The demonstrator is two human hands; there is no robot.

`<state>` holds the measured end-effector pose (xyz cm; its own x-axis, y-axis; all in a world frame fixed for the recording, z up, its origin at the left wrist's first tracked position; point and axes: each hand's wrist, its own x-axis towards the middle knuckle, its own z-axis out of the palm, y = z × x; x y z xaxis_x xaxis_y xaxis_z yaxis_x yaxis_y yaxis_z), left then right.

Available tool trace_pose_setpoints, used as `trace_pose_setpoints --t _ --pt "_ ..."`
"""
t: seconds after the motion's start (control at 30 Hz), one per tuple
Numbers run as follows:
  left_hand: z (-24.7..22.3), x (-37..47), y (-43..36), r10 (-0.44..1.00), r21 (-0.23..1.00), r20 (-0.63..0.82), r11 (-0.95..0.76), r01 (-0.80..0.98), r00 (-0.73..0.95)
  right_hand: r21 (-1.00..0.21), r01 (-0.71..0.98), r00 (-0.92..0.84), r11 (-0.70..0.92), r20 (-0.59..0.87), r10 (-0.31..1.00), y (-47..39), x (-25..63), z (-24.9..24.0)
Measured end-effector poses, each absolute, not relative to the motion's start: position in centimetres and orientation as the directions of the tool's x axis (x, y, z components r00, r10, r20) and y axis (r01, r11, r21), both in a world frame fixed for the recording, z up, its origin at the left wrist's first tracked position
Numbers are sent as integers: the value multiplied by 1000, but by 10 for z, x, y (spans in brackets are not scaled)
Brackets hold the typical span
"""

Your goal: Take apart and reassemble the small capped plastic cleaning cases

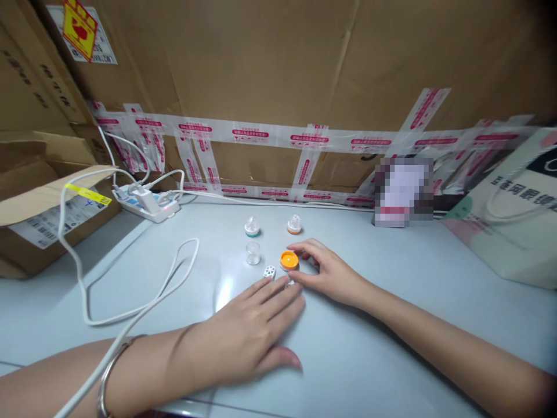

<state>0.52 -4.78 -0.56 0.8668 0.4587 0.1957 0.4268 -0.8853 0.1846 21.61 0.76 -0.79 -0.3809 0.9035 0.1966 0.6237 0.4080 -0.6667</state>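
My right hand (328, 273) pinches a small round orange part (289, 260), like a shallow cap with a white lower rim, between thumb and forefinger at the tabletop. My left hand (256, 328) lies palm down, its fingers stretched out and slightly apart. By its fingertips is a white perforated piece (269, 271); another small whitish piece (289, 283) is mostly hidden by the fingers. Just behind is a clear, open cylinder (253, 253). Farther back sit two clear-domed pieces, one with a teal base (252, 227) and one with an orange base (295, 224).
A white cable (167, 287) loops over the table's left side and crosses above my left forearm. At back left are a power strip (150, 203) and an open carton (56, 215). A large taped box (261, 69) forms the back; a phone-like object (402, 191) and paper bag (509, 232) stand right.
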Motion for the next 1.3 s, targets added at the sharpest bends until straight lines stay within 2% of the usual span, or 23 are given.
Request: trace_pose_setpoints --t 0.2,0.4,0.63,0.77,0.83,0.93,1.0,1.13,1.3 --pt "-9 6 -43 504 208 147 -857 472 851 -659 637 -385 400 177 906 27 213 -11" --pt "-10 6 -29 568 241 163 -816 526 807 -692 663 -278 285 126 952 38 232 -12" --pt "-15 6 -11 583 289 103 -793 537 806 -681 702 -214 210 79 974 15 259 -3" --pt "-11 5 -12 562 306 123 -806 507 818 -675 680 -322 285 74 944 -17 253 2" --pt "-7 4 -14 548 322 191 -819 475 814 -677 643 -409 357 90 908 -32 240 1" --pt "0 2 -16 543 394 337 -823 409 769 -701 566 -491 433 135 861 -43 219 -4" --pt "2 1 -16 558 468 365 -802 371 746 -711 532 -512 460 162 844 -43 207 -8" --pt "3 2 -16 625 608 312 -710 355 716 -740 484 -542 467 165 824 -35 199 -13" --pt "3 4 -20 640 672 254 -656 343 725 -761 486 -526 430 138 839 -33 202 -14"
